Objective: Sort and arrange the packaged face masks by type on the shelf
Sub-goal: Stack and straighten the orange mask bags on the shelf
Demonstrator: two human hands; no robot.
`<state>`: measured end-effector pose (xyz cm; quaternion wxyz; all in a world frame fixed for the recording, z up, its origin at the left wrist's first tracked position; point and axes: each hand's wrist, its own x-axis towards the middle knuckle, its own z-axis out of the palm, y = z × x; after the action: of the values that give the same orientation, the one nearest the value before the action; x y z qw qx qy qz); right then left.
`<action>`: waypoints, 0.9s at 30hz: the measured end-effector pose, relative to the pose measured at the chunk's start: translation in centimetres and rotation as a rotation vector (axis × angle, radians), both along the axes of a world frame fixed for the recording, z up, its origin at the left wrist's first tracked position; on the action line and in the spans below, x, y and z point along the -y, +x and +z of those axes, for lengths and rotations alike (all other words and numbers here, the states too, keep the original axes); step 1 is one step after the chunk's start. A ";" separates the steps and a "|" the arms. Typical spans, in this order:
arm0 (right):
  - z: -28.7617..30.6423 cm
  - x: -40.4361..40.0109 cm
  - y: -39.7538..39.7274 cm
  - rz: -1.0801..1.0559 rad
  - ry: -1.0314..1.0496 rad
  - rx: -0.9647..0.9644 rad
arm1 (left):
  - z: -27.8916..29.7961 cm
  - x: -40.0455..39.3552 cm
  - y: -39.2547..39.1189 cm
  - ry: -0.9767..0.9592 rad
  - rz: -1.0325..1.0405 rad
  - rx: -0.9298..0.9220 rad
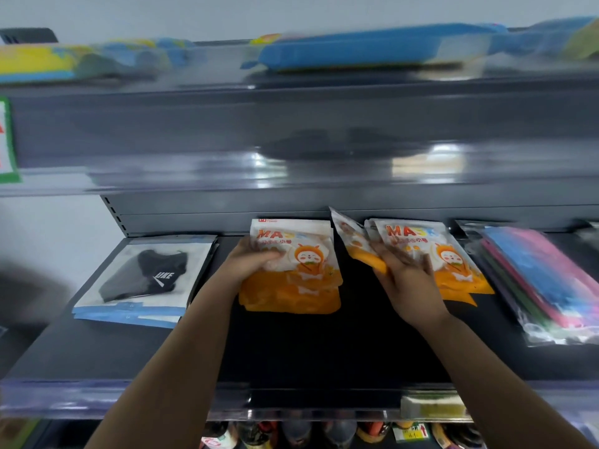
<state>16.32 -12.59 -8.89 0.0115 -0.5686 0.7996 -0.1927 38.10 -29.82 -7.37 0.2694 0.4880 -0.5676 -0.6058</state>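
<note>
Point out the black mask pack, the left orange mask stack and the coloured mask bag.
black mask pack (146, 275), head view, clear front.
left orange mask stack (304, 270), head view, top pack's face.
coloured mask bag (551, 273), head view, middle.

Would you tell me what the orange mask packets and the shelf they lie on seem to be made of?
Orange mask packets: apparently thin printed plastic film, glossy; their edges crinkle and bend under the left hand. Shelf: probably painted metal, dark matte grey; the slotted upright behind suggests steel.
</note>
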 end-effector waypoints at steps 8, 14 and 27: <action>3.4 1.8 3.4 0.064 -0.214 -0.164 | -1.4 -1.1 1.0 -0.043 0.022 -0.098; 4.5 3.6 8.9 0.295 0.133 -0.339 | -0.7 -1.5 0.9 0.126 0.234 -0.264; -1.6 3.0 10.1 0.314 -0.091 -0.580 | -2.9 -6.2 2.8 -0.241 0.000 -0.212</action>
<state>26.41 -15.63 -10.48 -0.2124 -0.7161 0.6627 -0.0541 40.92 -23.59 -10.27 0.3844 0.3856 -0.6047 -0.5813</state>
